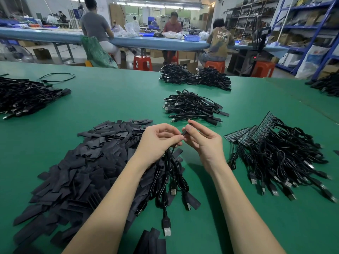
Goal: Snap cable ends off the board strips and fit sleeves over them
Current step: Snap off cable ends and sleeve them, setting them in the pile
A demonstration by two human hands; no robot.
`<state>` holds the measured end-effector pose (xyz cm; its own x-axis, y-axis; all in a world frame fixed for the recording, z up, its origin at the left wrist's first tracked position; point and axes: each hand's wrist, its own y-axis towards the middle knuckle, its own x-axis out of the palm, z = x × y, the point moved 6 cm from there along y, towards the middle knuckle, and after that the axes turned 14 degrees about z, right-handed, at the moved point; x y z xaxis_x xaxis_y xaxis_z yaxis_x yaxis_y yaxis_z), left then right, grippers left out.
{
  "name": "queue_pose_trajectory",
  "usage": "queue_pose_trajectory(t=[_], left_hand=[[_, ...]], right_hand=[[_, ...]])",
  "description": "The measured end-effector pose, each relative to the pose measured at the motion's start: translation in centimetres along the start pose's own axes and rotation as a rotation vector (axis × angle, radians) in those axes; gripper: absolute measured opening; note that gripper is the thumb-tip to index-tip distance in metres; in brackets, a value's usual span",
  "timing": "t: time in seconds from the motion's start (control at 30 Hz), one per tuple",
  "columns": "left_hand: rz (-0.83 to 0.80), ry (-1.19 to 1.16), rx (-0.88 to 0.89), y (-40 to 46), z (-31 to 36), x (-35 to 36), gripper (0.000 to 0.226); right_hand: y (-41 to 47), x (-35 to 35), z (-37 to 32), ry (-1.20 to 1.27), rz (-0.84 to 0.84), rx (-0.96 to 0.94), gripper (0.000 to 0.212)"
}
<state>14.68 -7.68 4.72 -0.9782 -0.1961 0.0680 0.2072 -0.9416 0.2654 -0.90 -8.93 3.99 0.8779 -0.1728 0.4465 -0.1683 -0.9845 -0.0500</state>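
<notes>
My left hand [158, 139] grips a bundle of black USB cables [172, 173] that hangs down to the green table [113, 99]. Its thumb and forefinger pinch one cable end at the top. My right hand [202, 139] pinches a small black sleeve [184, 133] at that cable end, the two hands meeting fingertip to fingertip. A large heap of flat black sleeves [86, 165] lies under and left of my left arm. Green board strips [256, 132] with cables still attached fan out on the right over a cable pile [282, 162].
Piles of sleeved cables lie ahead [192, 107], farther back [194, 76] and at the far left [25, 96]. A few sleeves [152, 241] lie at the near edge. Three people sit at a blue bench [146, 41] beyond the table. Shelving [302, 24] stands at the right.
</notes>
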Motion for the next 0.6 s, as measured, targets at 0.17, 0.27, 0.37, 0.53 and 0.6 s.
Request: queue_pose_trajectory(t=[0.17, 0.27, 0.37, 0.53, 0.6], left_hand=[[-0.012, 0.026, 0.001, 0.3, 0.0, 0.1, 0.013], [-0.002, 0.179, 0.069, 0.5, 0.5, 0.4, 0.017], [-0.019, 0.468, 0.084, 0.4, 0.3, 0.6, 0.04], [0.024, 0.467, -0.021, -0.1, 0.1, 0.8, 0.039], [0.06, 0.445, -0.011, 0.1, 0.3, 1.0, 0.037]], right_hand=[[0.1, 0.1, 0.3, 0.025, 0.053, 0.026, 0.018], [0.3, -0.4, 0.0, 0.078, 0.133, 0.032, 0.014], [0.7, -1.4, -0.6, 0.185, 0.241, 0.026, 0.014], [1.2, -2.6, -1.3, 0.246, 0.344, 0.004, 0.014], [1.5, -3.1, -1.2, 0.254, 0.389, -0.011, 0.011]])
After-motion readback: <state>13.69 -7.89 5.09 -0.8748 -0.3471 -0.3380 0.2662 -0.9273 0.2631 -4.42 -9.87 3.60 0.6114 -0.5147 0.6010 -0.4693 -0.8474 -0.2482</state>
